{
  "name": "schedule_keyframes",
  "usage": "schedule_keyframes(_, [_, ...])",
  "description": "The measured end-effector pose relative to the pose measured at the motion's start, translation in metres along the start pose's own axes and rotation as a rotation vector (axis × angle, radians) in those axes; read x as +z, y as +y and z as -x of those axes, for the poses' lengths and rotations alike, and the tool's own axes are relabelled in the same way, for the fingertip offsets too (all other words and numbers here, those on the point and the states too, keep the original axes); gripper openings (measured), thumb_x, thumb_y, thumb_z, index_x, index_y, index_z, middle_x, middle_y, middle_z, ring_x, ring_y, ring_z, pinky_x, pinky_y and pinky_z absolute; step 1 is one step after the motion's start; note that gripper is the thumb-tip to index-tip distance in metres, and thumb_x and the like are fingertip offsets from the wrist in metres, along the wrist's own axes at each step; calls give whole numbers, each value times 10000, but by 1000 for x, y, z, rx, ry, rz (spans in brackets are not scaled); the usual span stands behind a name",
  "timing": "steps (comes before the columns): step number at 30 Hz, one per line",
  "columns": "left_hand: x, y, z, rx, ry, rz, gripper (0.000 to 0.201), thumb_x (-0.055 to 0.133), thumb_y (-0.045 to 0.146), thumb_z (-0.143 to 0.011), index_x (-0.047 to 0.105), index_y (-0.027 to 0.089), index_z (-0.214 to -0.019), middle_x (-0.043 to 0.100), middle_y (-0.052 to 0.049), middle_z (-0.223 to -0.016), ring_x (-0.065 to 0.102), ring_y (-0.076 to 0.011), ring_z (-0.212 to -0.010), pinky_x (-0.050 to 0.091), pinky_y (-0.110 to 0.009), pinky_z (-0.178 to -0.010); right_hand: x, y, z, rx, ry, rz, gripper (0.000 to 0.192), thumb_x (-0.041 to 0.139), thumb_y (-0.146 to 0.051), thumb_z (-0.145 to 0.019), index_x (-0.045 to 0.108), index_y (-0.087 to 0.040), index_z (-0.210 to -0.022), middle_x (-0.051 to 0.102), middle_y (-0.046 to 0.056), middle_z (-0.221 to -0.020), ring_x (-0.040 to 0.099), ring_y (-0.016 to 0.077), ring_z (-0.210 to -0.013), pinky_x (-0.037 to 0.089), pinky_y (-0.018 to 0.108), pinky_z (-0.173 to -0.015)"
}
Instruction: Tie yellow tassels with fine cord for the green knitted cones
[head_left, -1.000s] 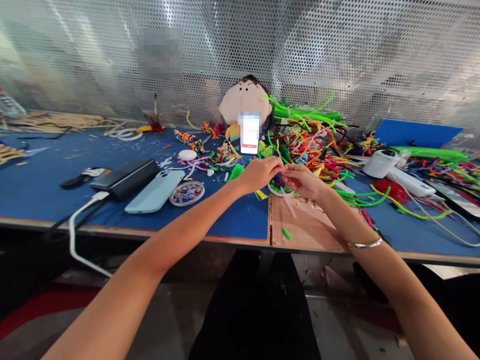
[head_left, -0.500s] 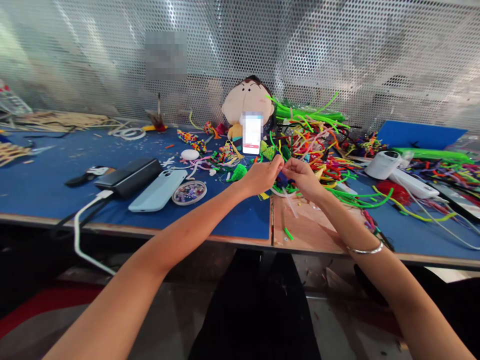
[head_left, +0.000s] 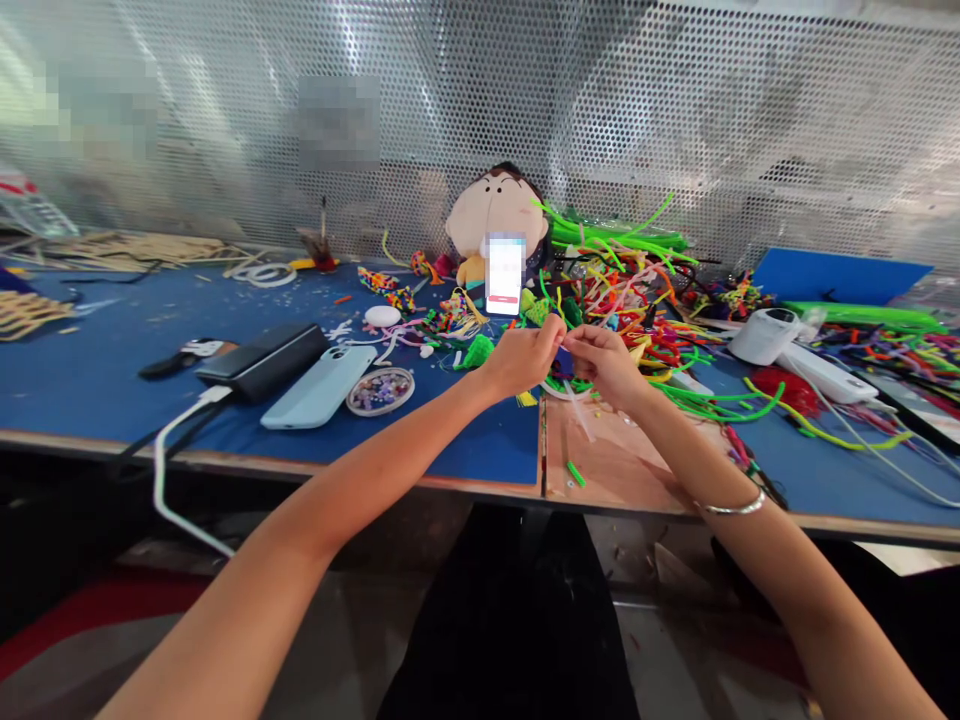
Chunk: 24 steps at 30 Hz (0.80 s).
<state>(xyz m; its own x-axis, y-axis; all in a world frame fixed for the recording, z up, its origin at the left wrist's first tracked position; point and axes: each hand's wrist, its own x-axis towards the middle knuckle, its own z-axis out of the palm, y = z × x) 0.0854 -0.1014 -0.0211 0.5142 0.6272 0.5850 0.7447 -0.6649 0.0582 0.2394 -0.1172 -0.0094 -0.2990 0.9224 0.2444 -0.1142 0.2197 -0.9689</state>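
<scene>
At the left of the frame a white charging cable (head_left: 174, 440) runs up over the table edge to a black slab-shaped power bank (head_left: 264, 360); just right of it lies a pale blue phone, face down (head_left: 320, 386), and beside that a small round clear dish of mixed beads (head_left: 380, 390); these lie untouched on the blue-covered wooden table (head_left: 90, 375). Just left of centre the left hand (head_left: 521, 355) is closed, thumb and forefinger pinched together on one end of a thin white pipe cleaner (head_left: 579, 408); the right hand (head_left: 604, 362) meets it fingertip to fingertip, also pinching, over a small dark blue tuft that is too small to make out. The strand hangs from the pinch toward the lower centre of the frame, its long axis running steeply down and slightly rightward, the free end just above the bare wooden patch of table. Judging by this, the work seems at an early or middle stage: the white strand is mostly straight and unshaped, only its top end engaged. Behind stands a plush doll with a round pale head (head_left: 495, 215) with an upright white-screened phone (head_left: 504, 275) leaning on it; to the right sprawls a heap of many-coloured pipe cleaners (head_left: 645, 300), then a white cylindrical device (head_left: 763, 334).
</scene>
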Motion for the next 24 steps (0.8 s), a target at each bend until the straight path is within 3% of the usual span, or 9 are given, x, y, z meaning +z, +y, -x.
schedule_keyframes(8, [-3, 3, -1, 21, -25, -38, 284, 226, 225, -945, 466, 119, -1053, 665, -107, -793, 648, -204, -671, 431, -271, -567, -3, 0, -2, -5, 45, 39, 299, 761, -363, -586, 551, -161, -650, 365, -102, -427, 263, 14, -360, 136, 192, -372])
schedule_keyframes(12, [-21, -4, -1, 11, -48, -62, 247, 324, 232, -923, 517, 140, -1047, 650, -84, -720, 614, -175, -593, 412, -255, -556, -9, 5, -6, -18, 91, 67, 267, 738, -342, -579, 548, -167, -645, 368, -105, -433, 261, 13, -345, 145, 196, -356])
schedule_keyframes(15, [-50, -23, 8, -92, -6, -82, 282, 309, 227, -923, 539, 134, -1059, 651, -95, -721, 584, -163, -564, 404, -265, -560, -13, 8, -10, -39, 130, 89, 237, 707, -326, -588, 527, -176, -627, 345, -112, -427, 246, 12, -333, 145, 197, -349])
schedule_keyframes(19, [-93, -65, 41, -285, -11, 10, 193, 477, 236, -838, 638, 160, -913, 681, -68, -769, 616, -177, -701, 423, -277, -665, -15, 9, -12, -62, 154, 122, 199, 667, -305, -616, 513, -181, -608, 326, -113, -409, 232, 13, -324, 145, 200, -345])
schedule_keyframes(22, [-108, -94, 73, -456, -150, -9, 207, 518, 239, -790, 677, 160, -897, 708, -71, -850, 633, -191, -764, 430, -273, -697, -14, 10, -12, -68, 150, 154, 183, 661, -287, -624, 514, -181, -602, 322, -111, -395, 246, 20, -323, 150, 202, -345])
schedule_keyframes(24, [-108, -107, 92, -483, -296, -84, 246, 498, 282, -796, 692, 181, -909, 717, -65, -909, 637, -206, -819, 430, -280, -732, -14, 11, -12, -71, 147, 175, 175, 661, -283, -627, 522, -179, -608, 324, -110, -390, 251, 23, -321, 150, 204, -344])
